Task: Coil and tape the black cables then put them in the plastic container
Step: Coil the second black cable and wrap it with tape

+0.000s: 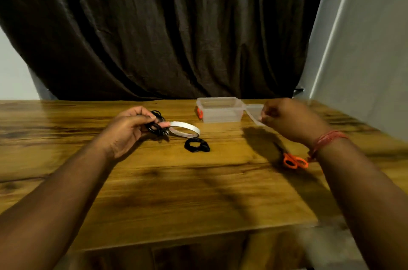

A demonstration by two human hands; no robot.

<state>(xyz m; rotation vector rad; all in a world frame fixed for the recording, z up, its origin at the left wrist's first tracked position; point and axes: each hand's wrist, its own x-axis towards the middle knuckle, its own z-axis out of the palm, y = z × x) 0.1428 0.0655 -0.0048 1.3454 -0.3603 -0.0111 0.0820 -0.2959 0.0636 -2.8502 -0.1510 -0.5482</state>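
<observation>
My left hand [130, 128] grips a coiled black cable [155, 127] just above the table, right beside a white tape roll [187, 129] lying flat. A second coiled black cable [197, 145] lies on the wood in front of the roll. The clear plastic container [220, 110] with an orange latch stands open at the back, its lid [254, 108] lying at its right side. My right hand [291, 120] hovers to the right of the container and pinches a short translucent strip of tape [257, 120] between thumb and fingertips.
Orange-handled scissors [295, 161] lie on the wooden table [176, 192] below my right wrist. A dark curtain [165, 31] hangs behind the table and a pale wall [364, 59] closes in on the right.
</observation>
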